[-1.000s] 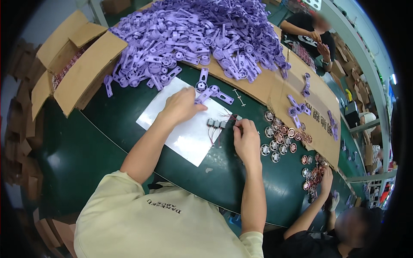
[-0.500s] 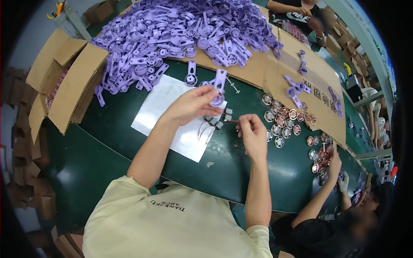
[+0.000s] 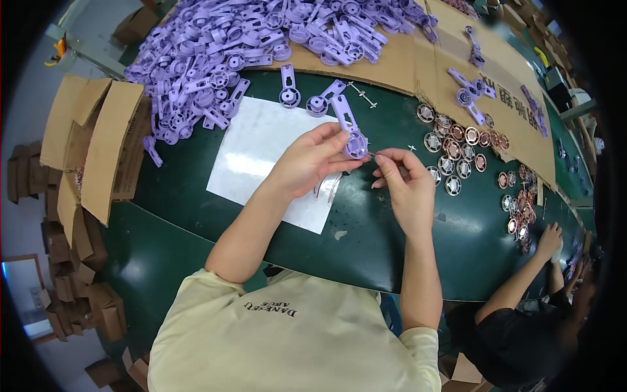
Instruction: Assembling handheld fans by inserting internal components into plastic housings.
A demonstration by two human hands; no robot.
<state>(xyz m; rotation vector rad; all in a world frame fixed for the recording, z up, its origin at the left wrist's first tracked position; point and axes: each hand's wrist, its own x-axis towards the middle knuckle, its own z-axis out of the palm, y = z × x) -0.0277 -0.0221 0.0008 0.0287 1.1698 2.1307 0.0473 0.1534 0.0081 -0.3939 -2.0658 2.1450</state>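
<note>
My left hand [image 3: 307, 160] is closed round the ring end of a purple plastic housing [image 3: 345, 112], whose slotted arm points up and away. Close against that ring, my right hand [image 3: 410, 189] pinches a thin wire lead [image 3: 371, 155] between thumb and forefinger. What the wire joins inside the ring is too small to make out. Below my left hand, more thin wires [image 3: 332, 187] lie over a white sheet [image 3: 245, 147], their upper ends hidden by the hand. Just beyond the sheet lie two similar purple housings [image 3: 289, 91].
A big heap of purple housings [image 3: 209, 49] covers the far left on cardboard [image 3: 398, 65]. Several copper and silver wheels [image 3: 452, 149] lie to the right. An open carton [image 3: 117, 147] stands at left. Another person's hand [image 3: 550, 242] reaches among wheels at far right.
My right hand has come up to the purple housing with the wire; they were apart before. The housing has tilted, and the whole view has shifted slightly.
</note>
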